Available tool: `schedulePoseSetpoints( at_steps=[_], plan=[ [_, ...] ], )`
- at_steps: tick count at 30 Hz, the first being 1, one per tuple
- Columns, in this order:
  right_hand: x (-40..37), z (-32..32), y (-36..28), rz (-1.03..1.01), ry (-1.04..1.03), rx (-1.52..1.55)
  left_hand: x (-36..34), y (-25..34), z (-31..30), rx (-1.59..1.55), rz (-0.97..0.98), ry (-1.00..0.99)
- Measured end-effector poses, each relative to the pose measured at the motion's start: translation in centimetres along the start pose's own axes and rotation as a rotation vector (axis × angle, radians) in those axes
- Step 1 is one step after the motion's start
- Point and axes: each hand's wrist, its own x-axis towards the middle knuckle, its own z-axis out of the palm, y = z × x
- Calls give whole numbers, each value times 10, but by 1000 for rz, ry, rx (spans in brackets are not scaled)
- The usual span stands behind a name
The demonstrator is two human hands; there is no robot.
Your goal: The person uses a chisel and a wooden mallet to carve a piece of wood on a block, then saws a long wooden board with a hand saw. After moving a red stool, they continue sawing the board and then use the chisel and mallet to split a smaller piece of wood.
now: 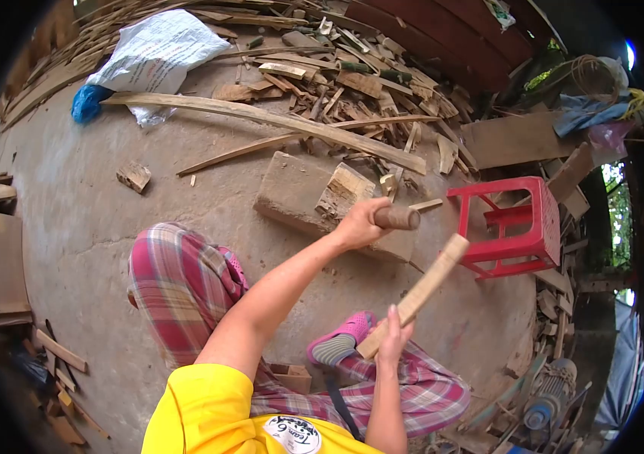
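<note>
My left hand point(363, 225) is wrapped round a brown cylindrical wooden handle point(397, 219), whose round end faces right. Under and behind it lies a large wooden block point(284, 189) on the floor, with a smaller notched wood piece point(346, 191) on top. What the handle's far side joins is hidden by my hand. My right hand point(394, 339) grips the lower part of a pale rectangular wooden stick point(431, 280), tilted up to the right above my crossed leg. The stick's upper end is near the red stool, to the right of the handle and apart from it.
A red plastic stool point(540, 219) lies tipped at the right. Scrap wood point(360, 83) is heaped behind the block, with a long plank point(261, 117) before it. A loose wood chunk point(134, 176) sits left; a motor point(552, 390) stands lower right.
</note>
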Motion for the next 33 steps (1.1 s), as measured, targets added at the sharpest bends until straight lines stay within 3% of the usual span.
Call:
schedulePoseSetpoints(
  at_steps=[2,3,4,5,9,11,16,18,20,21,23,27,29,33],
  plan=[
    [25,1,26,-66,-14,-266,9,-6,-7,-23,-29,0],
    [29,6,32,-62,-13,-256,11,-11,-10,-153,-57,42],
    [33,14,39,-91,-126,-393,13,-16,-15,-281,-88,83],
    [37,23,44,-120,-243,-528,13,-3,-24,-280,-150,95],
    [41,38,61,-63,-285,-684,10,8,-42,-175,-266,124],
    [43,35,63,-123,-233,-749,10,-18,-49,-313,-260,271],
    [53,29,63,-126,-254,-710,8,-12,-58,-572,-263,753],
    [57,27,69,-134,-275,-679,4,-5,-37,-389,-233,660],
    [63,24,72,125,-375,-299,-5,22,-10,-319,-122,347],
    [60,24,63,116,-383,-305,-9,14,0,-63,90,248],
    [44,24,31,295,-314,-241,-20,24,17,34,112,134],
    [37,2,19,162,-283,-150,-30,15,20,176,211,37],
    [36,-12,16,23,-151,-155,-33,9,21,223,237,-2],
    [3,-18,-32,43,-131,-114,-37,-1,24,224,258,25]
  ],
)
